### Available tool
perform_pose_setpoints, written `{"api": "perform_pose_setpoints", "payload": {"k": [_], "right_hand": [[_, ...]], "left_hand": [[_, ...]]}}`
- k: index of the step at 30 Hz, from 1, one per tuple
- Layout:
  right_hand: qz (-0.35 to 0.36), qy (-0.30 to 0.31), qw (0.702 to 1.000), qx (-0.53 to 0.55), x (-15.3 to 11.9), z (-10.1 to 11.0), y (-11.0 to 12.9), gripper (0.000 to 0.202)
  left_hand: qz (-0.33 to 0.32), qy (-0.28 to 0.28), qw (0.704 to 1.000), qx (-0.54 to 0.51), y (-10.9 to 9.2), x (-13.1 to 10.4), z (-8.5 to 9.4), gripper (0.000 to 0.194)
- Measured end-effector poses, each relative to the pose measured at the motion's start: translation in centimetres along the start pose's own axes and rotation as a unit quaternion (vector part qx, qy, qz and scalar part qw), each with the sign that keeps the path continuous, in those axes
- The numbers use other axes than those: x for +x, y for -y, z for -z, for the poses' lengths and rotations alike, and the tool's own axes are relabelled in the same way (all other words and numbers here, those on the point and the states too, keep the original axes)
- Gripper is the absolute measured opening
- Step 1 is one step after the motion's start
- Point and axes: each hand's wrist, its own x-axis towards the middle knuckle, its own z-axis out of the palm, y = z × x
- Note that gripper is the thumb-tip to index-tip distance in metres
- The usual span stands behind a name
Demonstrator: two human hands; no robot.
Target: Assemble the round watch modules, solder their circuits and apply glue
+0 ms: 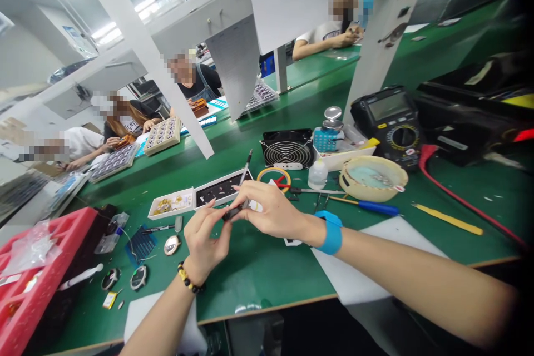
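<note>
Above the green table, my left hand [207, 238] and my right hand [269, 208] meet at a small dark part [234, 211], gripped between the fingertips of both. A thin pen-like tool [246, 167] sticks up beside my right fingers; whether they hold it I cannot tell. Just behind the hands lie a white tray of small dark pieces [211, 191] and a white tray of yellowish parts [170, 203]. Round watch-like parts [171, 245] rest left of my left hand, with two more [139, 277] nearer the table's front edge.
A red foam tray [54, 256] stands at the left. Behind my right hand are a black fan [287, 147], a tape roll [274, 179] and a cream bowl [372, 178]. A multimeter [387, 122] and red cable [467, 200] are at the right. Several people sit across the table.
</note>
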Motion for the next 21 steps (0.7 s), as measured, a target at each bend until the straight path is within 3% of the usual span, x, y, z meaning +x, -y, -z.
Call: {"api": "perform_pose_setpoints", "payload": {"k": [2, 3, 4, 6, 7, 8, 10, 12, 14, 21], "right_hand": [[-0.077, 0.004, 0.996, 0.035, 0.1, -0.2, 0.0, 0.008], [-0.127, 0.009, 0.990, 0.067, 0.2, -0.2, 0.1, 0.014], [-0.172, 0.017, 0.979, 0.108, 0.2, -0.3, 0.1, 0.022], [-0.234, 0.034, 0.953, 0.191, 0.3, -0.4, 0.0, 0.036], [-0.247, 0.038, 0.944, 0.217, 0.3, -0.4, -0.1, 0.041], [-0.251, 0.036, 0.940, 0.230, 0.3, -0.3, -0.3, 0.044], [-0.247, 0.020, 0.943, 0.222, 0.4, -0.2, -0.6, 0.044], [-0.234, 0.006, 0.951, 0.200, 0.5, 0.0, -0.9, 0.039], [-0.208, 0.003, 0.961, 0.180, 0.6, 0.1, -0.9, 0.033], [-0.083, 0.057, 0.984, 0.147, 0.7, 0.3, -0.5, 0.027]], "left_hand": [[0.140, 0.006, 0.984, -0.108, 0.1, 0.1, -0.4, 0.010], [0.233, 0.015, 0.952, -0.197, 0.1, 0.2, -0.6, 0.009], [0.327, 0.026, 0.896, -0.298, 0.2, 0.5, -0.8, 0.013], [0.477, 0.033, 0.739, -0.474, 0.3, 1.0, -1.0, 0.019], [0.522, 0.026, 0.665, -0.533, 0.4, 1.3, -1.1, 0.021], [0.550, 0.017, 0.606, -0.574, 0.5, 1.5, -1.1, 0.021], [0.567, 0.005, 0.532, -0.629, 0.6, 1.8, -0.9, 0.017], [0.560, 0.011, 0.496, -0.664, 0.6, 1.9, -0.7, 0.012], [0.555, 0.019, 0.480, -0.680, 0.6, 1.9, -0.6, 0.010], [0.577, 0.036, 0.466, -0.670, 0.9, 1.3, -1.0, 0.012]]}}
